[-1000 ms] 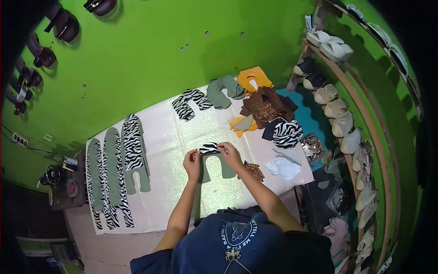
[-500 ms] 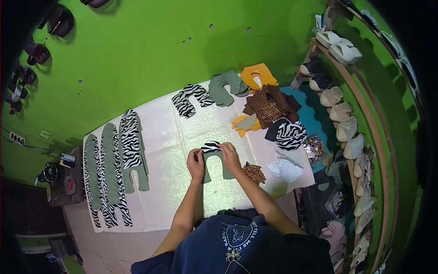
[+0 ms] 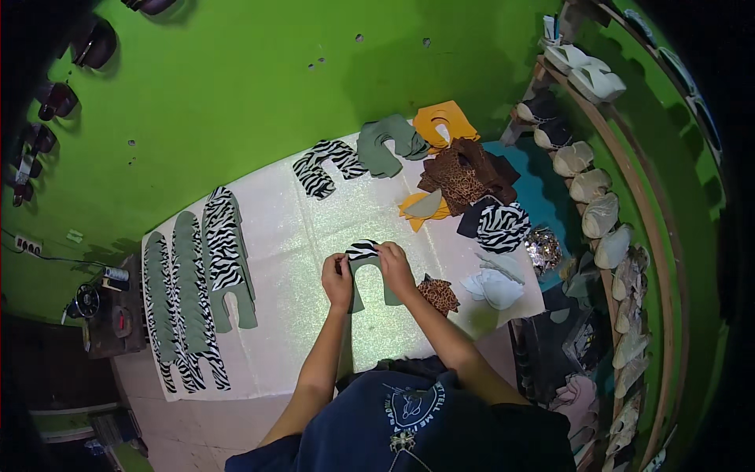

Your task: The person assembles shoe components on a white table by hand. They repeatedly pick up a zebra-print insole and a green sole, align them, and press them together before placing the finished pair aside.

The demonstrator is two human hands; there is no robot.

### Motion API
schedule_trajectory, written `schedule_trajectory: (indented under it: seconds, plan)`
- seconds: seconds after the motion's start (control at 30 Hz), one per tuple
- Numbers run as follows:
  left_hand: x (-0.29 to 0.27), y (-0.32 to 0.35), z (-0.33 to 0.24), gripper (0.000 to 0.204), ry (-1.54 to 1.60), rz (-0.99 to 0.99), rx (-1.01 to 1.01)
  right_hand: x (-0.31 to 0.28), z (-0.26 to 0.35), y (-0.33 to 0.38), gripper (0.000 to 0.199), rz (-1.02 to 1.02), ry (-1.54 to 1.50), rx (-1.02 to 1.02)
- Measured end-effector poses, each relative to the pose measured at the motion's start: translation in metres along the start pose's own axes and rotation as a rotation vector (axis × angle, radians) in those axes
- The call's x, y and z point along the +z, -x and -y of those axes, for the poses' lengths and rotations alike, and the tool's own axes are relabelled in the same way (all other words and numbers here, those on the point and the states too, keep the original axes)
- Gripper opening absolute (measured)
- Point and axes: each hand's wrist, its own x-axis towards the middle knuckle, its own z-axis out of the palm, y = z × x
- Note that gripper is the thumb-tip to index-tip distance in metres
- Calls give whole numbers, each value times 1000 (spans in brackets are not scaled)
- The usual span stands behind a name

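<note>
Both my hands rest on a green U-shaped fabric piece (image 3: pixel 368 283) lying on the white sheet (image 3: pixel 291 236). A small zebra-print piece (image 3: pixel 362 249) lies over its top curve. My left hand (image 3: pixel 338 280) pinches the left side of the zebra piece and my right hand (image 3: pixel 393 266) presses its right side onto the green piece. A leopard-print scrap (image 3: pixel 438 295) lies just right of my right wrist.
Rows of long green and zebra strips (image 3: pixel 197 283) lie at the left. Zebra (image 3: pixel 321 165), green (image 3: pixel 385 145), orange (image 3: pixel 443 122) and brown (image 3: pixel 464 175) cut pieces sit at the back. White pieces (image 3: pixel 495 287) lie right. Shelves of shoe parts (image 3: pixel 598 212) curve along the right.
My hands have shifted slightly along the zebra piece on the green piece; the head camera has tilted a little. Nothing else on the sheet has moved.
</note>
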Motion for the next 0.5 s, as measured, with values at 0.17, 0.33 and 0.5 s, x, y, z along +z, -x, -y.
schedule_trajectory:
  seconds: [0.17, 0.33, 0.5]
  plan:
    - [1, -1, 5, 10, -16, -13, 38, 1, 1, -1, 18, 13, 22, -6]
    - [3, -1, 0, 9, -68, -8, 48, 1, -3, 0, 18, 7, 24, -18]
    - [2, -2, 0, 9, -94, -5, 61, -1, 2, -1, 19, 25, 44, -5]
